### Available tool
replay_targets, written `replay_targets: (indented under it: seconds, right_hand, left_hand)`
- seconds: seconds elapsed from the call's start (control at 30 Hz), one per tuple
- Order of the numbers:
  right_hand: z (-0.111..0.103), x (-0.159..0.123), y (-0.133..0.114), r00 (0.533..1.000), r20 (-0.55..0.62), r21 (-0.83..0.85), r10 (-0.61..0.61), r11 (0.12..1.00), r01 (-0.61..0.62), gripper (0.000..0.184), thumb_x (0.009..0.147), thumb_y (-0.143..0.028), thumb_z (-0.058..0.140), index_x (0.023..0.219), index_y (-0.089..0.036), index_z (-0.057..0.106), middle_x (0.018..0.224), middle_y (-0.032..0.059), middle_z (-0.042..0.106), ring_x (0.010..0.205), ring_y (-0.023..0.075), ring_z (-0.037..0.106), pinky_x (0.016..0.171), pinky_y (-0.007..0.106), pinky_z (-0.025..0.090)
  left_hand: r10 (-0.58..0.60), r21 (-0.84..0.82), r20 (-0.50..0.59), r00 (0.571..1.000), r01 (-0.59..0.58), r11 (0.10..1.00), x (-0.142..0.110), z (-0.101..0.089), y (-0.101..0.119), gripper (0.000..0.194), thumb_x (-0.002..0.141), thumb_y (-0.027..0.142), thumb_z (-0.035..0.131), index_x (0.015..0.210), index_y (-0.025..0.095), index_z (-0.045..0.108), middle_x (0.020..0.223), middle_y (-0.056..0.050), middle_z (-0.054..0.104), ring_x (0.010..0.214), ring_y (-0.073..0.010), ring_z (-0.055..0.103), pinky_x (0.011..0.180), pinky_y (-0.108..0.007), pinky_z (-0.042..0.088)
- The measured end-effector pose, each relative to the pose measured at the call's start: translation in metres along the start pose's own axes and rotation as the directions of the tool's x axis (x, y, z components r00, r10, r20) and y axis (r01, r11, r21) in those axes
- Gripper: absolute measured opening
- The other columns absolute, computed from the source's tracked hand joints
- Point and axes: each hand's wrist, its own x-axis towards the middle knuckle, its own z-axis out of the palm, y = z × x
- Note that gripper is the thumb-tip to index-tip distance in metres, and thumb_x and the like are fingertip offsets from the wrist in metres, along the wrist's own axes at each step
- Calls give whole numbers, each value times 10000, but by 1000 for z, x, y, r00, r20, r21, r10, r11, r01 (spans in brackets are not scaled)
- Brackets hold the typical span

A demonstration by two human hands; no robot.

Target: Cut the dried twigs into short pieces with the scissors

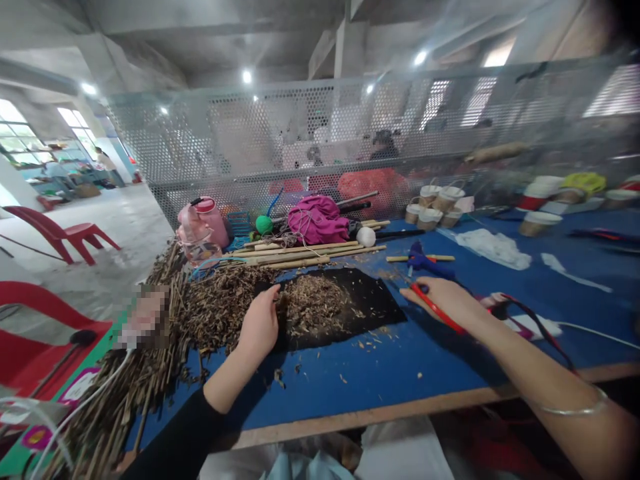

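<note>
My left hand (260,321) is held over the left edge of a black sheet (373,293), beside a heap of dry brown plant bits (220,303). Its fingers look loosely extended, and I see nothing in them. A smaller pile of brown chips (317,303) lies on the sheet, to the right of that hand. My right hand (447,300) is closed around a red-handled tool (440,312), which looks like scissors or pliers; its working end is unclear. Just beyond sits a blue glue gun (417,260), close to a short thin stick (443,258).
Long dry stalks (120,393) cover the blue table's left end. Behind the sheet lie bamboo sticks (310,257), a purple cloth bundle (317,220) and a pink jug (213,223). Several paper cups (430,217) stand at the back right. A perforated metal screen (260,140) borders the far side.
</note>
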Motion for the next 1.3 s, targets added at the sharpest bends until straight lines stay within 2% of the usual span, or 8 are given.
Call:
replay_targets:
  seconds: [0.13,0.3,0.47,0.6,0.73,0.93,1.1,1.3]
  right_hand:
    - [12,4,11,984,64,-319,166,938,-138,408,772,-489,448,915,-130,578,905,217,653,809,347,625,592,366,417]
    - [19,13,2,977,168,-408,134,911,-55,385,812,-360,429,1069,-89,527,975,217,645,867,306,635,624,335,428]
    - [4,10,-6,965,230,-480,126,877,0,317,810,-353,460,1002,-136,588,1000,187,649,887,348,617,663,394,432]
    - [2,11,-64,981,144,-353,-132,919,175,406,831,-463,432,1091,-181,568,1082,145,631,952,319,596,734,390,438]
    - [28,29,-158,784,201,45,-588,805,592,432,883,-477,334,1140,-215,561,1169,80,601,1040,228,556,862,326,409]
    - [74,41,-254,363,489,28,-793,431,902,371,776,-452,527,1079,-262,622,1137,82,588,1091,295,488,968,527,253]
    - [69,41,-241,341,567,-107,-750,344,933,270,719,-329,588,949,-208,662,968,97,595,969,284,516,966,572,197]
    - [41,32,-171,402,379,-18,-834,427,904,413,749,-444,589,1112,-248,590,1189,105,527,1148,316,414,995,624,93]
  left_hand:
    - [-97,-50,-19,995,96,994,9,24,1,462,801,273,491,1222,85,458,1270,-198,466,1222,-270,414,1044,-436,296]
    - [-277,-268,29,960,275,923,16,31,-2,459,815,337,505,1211,110,456,1284,-186,478,1233,-253,419,1054,-406,277]
    - [-496,-475,114,861,486,734,24,17,-15,439,851,435,431,1198,168,458,1085,-130,590,853,-179,613,674,-292,505]
    - [-551,-578,24,834,461,673,26,14,-23,401,872,468,368,1108,178,514,1058,-100,601,860,-141,584,628,-215,473]
    - [-594,-666,6,804,446,598,25,15,-29,457,865,525,345,1072,164,533,1066,-111,601,947,-164,572,743,-261,479]
    - [-595,-728,6,804,412,549,25,16,-34,562,855,589,290,1075,130,527,1119,-153,586,1028,-210,568,852,-339,462]
    - [-604,-678,7,797,447,583,25,16,-37,607,835,636,262,1081,155,538,1129,-140,591,1061,-226,555,884,-371,439]
    - [-509,-555,-34,860,407,725,20,18,-38,559,866,585,252,1062,169,570,1099,-113,615,1046,-207,560,913,-363,419]
